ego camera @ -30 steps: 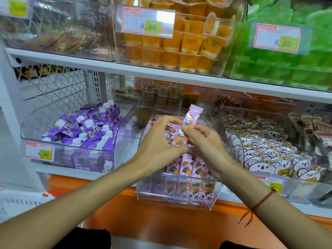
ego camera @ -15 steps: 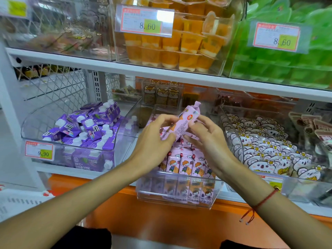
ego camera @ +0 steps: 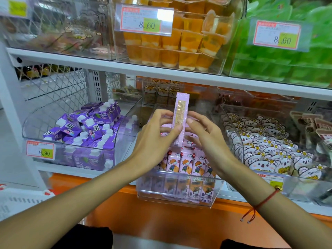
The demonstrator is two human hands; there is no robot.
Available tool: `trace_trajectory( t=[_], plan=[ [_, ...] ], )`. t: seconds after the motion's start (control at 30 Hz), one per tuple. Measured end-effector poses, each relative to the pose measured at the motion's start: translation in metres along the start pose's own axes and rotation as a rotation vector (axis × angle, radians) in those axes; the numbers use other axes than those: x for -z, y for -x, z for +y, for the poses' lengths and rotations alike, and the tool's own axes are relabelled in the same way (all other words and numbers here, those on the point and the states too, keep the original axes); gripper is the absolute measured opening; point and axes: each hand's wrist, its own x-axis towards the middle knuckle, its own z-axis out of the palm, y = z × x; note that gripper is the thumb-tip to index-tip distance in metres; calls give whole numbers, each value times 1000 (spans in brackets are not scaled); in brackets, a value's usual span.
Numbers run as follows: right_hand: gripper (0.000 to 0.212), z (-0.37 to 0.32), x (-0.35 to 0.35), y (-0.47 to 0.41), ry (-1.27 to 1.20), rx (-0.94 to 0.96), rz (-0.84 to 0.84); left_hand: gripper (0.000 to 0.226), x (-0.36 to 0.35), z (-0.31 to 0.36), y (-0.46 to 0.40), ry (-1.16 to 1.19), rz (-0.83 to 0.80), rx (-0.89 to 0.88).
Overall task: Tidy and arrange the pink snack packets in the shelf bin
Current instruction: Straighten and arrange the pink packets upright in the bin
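A clear shelf bin (ego camera: 177,199) at the centre holds several pink snack packets (ego camera: 186,163) standing upright in a row at its front, with more lying loose behind. One long pink packet (ego camera: 180,119) is held upright above the bin, its printed back facing me. My left hand (ego camera: 154,139) pinches its left edge with thumb and fingers. My right hand (ego camera: 206,135) is just to its right, fingers curved, its thumb tip at the packet's right edge.
A clear bin of purple drink cartons (ego camera: 84,130) stands to the left, a bin of white bear-face packets (ego camera: 269,151) to the right. Orange jelly cups (ego camera: 179,42) and green packs (ego camera: 287,60) fill the shelf above. An orange panel (ego camera: 143,216) runs below.
The held packet has turned from a tilted position, printed front showing, to upright with its back toward me. Both hands stay above the bin; my right hand's grip has loosened.
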Motion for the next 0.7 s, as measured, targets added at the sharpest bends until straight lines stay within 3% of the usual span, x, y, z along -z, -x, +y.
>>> trace_trajectory(
  t=[0.13,0.37,0.5,0.7],
  plan=[
    [31,1,-2,2,18,0,-5,26,-2,-2,-1,77,-81,32],
    [39,-3,2,4,100,138,101,41,3,0,-3,8,-113,-12],
    [47,-4,5,4,128,168,-11,43,7,1,-5,22,-128,-42],
    [34,-6,4,11,280,399,-162,39,14,-1,-8,-20,2,-166]
  ],
)
